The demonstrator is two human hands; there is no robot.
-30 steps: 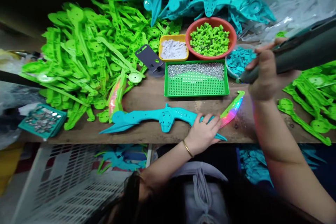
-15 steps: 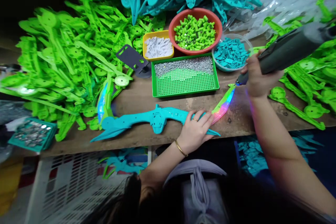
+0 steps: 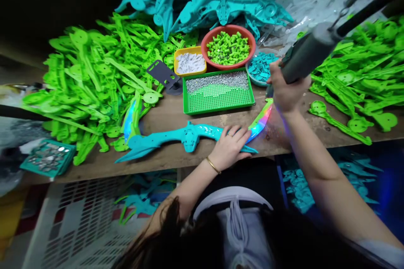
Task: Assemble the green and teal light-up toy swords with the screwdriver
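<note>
A turquoise plastic toy bow (image 3: 160, 138) lies across the front of the workbench, with a lit green limb at each end. My left hand (image 3: 229, 145) presses on its right part, fingers curled over the top. Glowing red, green and blue, the right limb (image 3: 259, 126) sticks out beyond my fingers. My right hand (image 3: 291, 92) is wrapped around a dark grey electric screwdriver (image 3: 311, 52), tilted with its nose down at the tip of that limb. The hand hides the bit, so contact with a screw cannot be seen.
Behind the bow stands a green perforated tray (image 3: 217, 108) of screws. Around it are a red bowl (image 3: 205, 52) of green pieces, a yellow box (image 3: 190, 74) of white pieces and a clear tub (image 3: 260, 83) of turquoise pieces. Green part piles (image 3: 85, 75) flank both sides.
My view has shifted slightly. The screwdriver has become steeper over the limb's tip, and my right hand has come closer to it. My left hand stays on the bow. The limb's light colours differ.
</note>
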